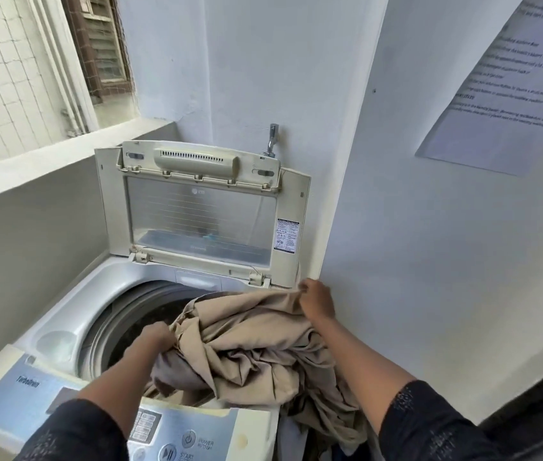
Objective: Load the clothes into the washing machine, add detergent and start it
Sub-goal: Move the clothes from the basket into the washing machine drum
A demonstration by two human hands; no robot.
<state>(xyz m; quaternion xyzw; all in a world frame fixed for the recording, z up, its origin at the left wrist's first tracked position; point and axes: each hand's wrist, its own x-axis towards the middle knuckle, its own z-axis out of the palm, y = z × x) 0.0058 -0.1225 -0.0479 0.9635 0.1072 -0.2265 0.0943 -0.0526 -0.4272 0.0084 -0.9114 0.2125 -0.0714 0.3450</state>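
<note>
A top-loading washing machine [74, 314] stands in the corner with its lid [197, 214] raised upright. A big bundle of beige cloth [256, 347] lies over the right half of the drum opening [130, 314] and spills over the machine's right side. My left hand [155, 336] grips the bundle's left edge above the drum. My right hand [316, 299] pinches its far right edge near the lid hinge. The control panel [170, 434] with power and start buttons runs along the front edge, partly under my left arm.
A tap [271, 141] juts from the wall behind the lid. A printed sheet [502, 81] hangs on the right wall. A low ledge [47, 161] and a netted window lie to the left. Something dark stands at the lower right.
</note>
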